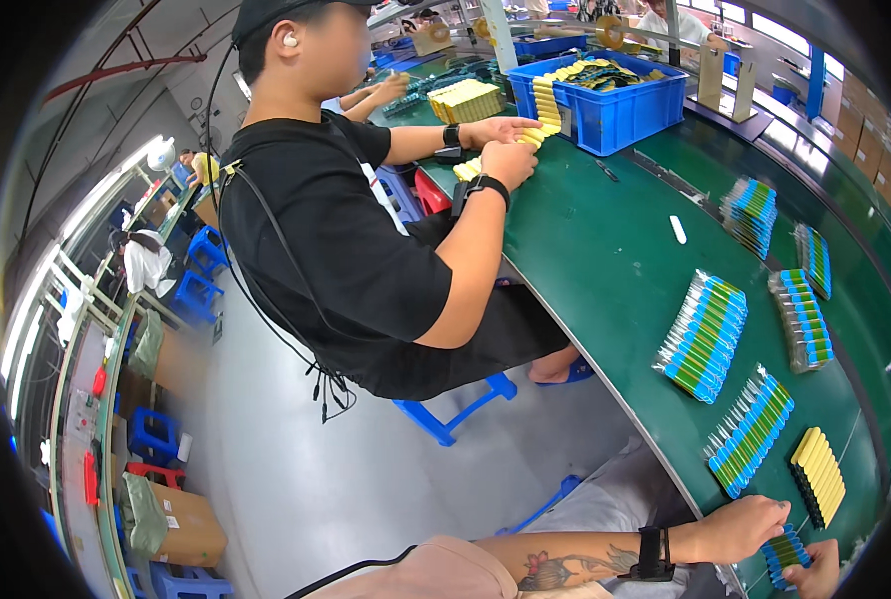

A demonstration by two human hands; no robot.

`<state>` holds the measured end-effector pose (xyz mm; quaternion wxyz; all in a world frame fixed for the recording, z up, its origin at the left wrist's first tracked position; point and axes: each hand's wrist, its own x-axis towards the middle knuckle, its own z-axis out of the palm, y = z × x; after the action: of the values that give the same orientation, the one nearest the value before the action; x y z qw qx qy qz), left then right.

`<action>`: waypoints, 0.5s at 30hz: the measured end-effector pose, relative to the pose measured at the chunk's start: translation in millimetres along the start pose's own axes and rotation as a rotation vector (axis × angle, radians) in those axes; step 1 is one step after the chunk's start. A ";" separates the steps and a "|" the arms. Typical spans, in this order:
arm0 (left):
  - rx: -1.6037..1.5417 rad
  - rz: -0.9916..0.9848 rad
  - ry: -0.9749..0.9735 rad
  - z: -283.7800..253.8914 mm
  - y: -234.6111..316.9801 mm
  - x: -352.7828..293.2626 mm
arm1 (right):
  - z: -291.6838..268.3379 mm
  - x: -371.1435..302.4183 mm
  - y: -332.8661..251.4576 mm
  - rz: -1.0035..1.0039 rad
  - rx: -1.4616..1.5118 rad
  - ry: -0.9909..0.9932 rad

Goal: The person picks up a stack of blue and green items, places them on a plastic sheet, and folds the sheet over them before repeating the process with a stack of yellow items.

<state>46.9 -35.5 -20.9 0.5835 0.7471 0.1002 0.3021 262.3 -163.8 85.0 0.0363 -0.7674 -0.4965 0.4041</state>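
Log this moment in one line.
left hand: beside blue pack, contact unclear | right hand: holding blue pack | nearby: yellow pack on green table

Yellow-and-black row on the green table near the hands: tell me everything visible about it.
The yellow-and-black row consists of slim, rounded yellow pieces set side by side in a neat block, with black along its left edge. Its surface looks smooth; the exact material cannot be told. It rests slanted on the green table, just beyond the left hand and right hand. Neither hand touches it.
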 end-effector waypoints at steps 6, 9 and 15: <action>0.005 0.045 0.050 2.7 -4.5 -1.4 | 14.4 -1.4 18.0 0.030 0.084 0.138; -0.006 0.017 0.022 4.6 -2.7 -0.5 | 14.3 -6.7 7.2 0.034 0.123 0.153; 0.002 -0.020 0.015 -2.3 -0.6 -1.4 | 7.7 -10.8 -38.4 -0.100 -0.267 0.103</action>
<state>44.6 -34.2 -21.6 0.5850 0.7443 0.1126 0.3018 227.1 -155.6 103.7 -0.0206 -0.7594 -0.5810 0.2919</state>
